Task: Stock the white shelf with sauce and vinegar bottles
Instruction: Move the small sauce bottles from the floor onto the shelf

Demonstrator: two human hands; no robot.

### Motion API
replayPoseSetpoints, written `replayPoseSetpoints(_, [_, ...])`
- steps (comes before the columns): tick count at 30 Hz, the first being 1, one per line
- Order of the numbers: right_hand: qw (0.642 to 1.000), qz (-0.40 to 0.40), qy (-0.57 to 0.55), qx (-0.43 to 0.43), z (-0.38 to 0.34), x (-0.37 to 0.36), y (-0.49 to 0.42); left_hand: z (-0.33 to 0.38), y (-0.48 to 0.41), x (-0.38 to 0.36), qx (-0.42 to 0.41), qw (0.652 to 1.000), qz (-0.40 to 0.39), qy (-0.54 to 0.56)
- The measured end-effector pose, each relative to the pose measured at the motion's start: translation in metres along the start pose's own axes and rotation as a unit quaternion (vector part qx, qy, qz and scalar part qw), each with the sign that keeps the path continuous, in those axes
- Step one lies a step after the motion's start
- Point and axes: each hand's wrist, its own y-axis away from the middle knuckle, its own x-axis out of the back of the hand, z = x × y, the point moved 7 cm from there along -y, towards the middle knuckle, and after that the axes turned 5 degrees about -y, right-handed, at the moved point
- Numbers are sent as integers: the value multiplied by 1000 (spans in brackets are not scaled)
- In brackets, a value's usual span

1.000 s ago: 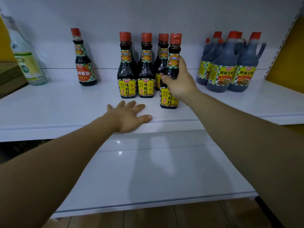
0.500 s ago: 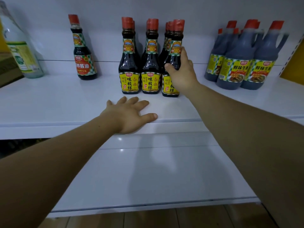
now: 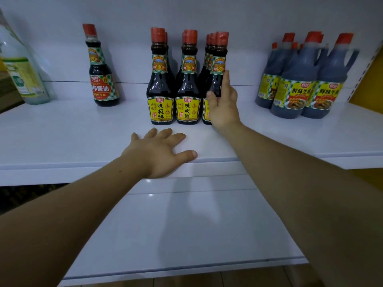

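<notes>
On the white shelf (image 3: 62,137), my left hand (image 3: 159,154) lies flat and spread, holding nothing, near the front edge. My right hand (image 3: 222,104) is open, fingers loose against the rightmost front sauce bottle (image 3: 217,65).

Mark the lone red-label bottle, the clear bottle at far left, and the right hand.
red-label bottle (image 3: 103,88): head view, on its label.
clear bottle (image 3: 24,79): head view, on its body.
right hand (image 3: 223,106): head view, on its back.
</notes>
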Motion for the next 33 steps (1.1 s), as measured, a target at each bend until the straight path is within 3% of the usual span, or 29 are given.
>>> replayPoseSetpoints(5, [995,-16,102,19,3,-8,5,0,0,0,2,1000,-2,2])
replayPoseSetpoints(14, [991,1,123,42,2,-9,4,0,-1,0,2,1000,0,9])
replayPoseSetpoints(21, [987,-55,147,-30,-7,5,14,0,2,3,2,999,-1,38])
replayPoseSetpoints(28, [926,-174,331,-50,-68,60,48,3,30,25,14,996,-41,78])
replayPoseSetpoints(33, [915,-194,354,-34,-135,87,84,-1,89,55,12,995,-46,83])
